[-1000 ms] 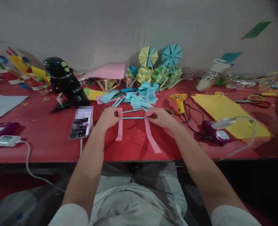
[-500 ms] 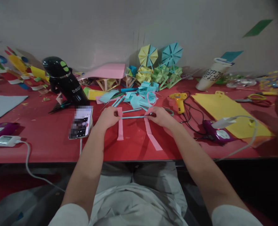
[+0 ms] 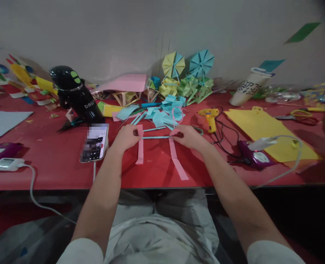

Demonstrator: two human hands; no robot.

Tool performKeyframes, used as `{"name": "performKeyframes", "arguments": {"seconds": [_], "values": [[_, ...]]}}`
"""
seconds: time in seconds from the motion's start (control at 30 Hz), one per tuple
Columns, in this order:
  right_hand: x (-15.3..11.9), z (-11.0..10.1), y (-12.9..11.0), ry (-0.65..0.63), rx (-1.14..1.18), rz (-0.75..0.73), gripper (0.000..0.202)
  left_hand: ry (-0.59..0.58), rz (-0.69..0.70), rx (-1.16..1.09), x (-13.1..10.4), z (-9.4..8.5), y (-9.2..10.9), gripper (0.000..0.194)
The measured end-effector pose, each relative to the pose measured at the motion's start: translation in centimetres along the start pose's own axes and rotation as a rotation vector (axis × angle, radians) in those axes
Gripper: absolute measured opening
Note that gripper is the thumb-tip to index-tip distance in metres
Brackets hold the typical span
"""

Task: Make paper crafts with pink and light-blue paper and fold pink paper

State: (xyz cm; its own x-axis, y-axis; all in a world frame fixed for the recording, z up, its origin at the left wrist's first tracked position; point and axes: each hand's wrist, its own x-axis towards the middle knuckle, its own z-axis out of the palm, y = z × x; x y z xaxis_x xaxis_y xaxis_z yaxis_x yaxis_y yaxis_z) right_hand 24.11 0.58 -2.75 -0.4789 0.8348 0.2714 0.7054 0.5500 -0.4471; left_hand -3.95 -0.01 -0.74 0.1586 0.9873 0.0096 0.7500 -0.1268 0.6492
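My left hand (image 3: 126, 138) pinches the upper end of a pink paper strip (image 3: 140, 150) and the left end of a thin light-blue stick (image 3: 156, 137). At the stick's right end my right hand (image 3: 188, 136) pinches a second pink strip (image 3: 173, 149), whose lower part bends to the right. The stick runs level between both hands, just above the red table. Behind it lies another light-blue stick (image 3: 154, 129), close to my left fingertips. My fingertips partly hide where strips and stick meet.
A phone (image 3: 97, 143) and black bottle (image 3: 78, 97) stand left. Blue scraps (image 3: 165, 115) and folded paper models (image 3: 173, 66) are behind. Rightward are a yellow glue gun (image 3: 209, 119), yellow sheets (image 3: 267, 132), a purple power block (image 3: 254, 156), scissors (image 3: 298, 116) and a cup (image 3: 250, 86).
The lower end of the right pink strip has swung slightly down and left. My right hand has shifted very slightly; both hands keep their hold.
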Motion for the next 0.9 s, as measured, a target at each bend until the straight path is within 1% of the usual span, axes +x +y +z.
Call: {"name": "performKeyframes", "arguments": {"seconds": [0.13, 0.23, 0.37, 0.53, 0.73, 0.9], "values": [[0.0, 0.1, 0.1, -0.022, 0.007, -0.006, 0.008, 0.023, 0.009, 0.053, 0.0, 0.0, -0.1, 0.02], [0.0, 0.4, 0.3, -0.016, -0.001, 0.017, 0.009, 0.022, 0.014, 0.064, 0.0, 0.0, -0.1, 0.019], [0.2, 0.6, 0.5, 0.004, 0.019, 0.041, 0.01, 0.022, 0.011, 0.061, 0.1, 0.1, -0.1, 0.019], [0.4, 0.7, 0.6, 0.017, 0.028, 0.038, 0.016, 0.032, 0.014, 0.055, 0.3, 0.3, -0.3, 0.018], [0.3, 0.9, 0.7, 0.015, 0.018, 0.042, 0.012, 0.027, 0.016, 0.041, 0.4, 0.4, -0.4, 0.018], [0.4, 1.1, 0.7, 0.006, -0.01, 0.042, 0.013, 0.031, 0.016, 0.044, 0.3, 0.4, -0.3, 0.018]]}}
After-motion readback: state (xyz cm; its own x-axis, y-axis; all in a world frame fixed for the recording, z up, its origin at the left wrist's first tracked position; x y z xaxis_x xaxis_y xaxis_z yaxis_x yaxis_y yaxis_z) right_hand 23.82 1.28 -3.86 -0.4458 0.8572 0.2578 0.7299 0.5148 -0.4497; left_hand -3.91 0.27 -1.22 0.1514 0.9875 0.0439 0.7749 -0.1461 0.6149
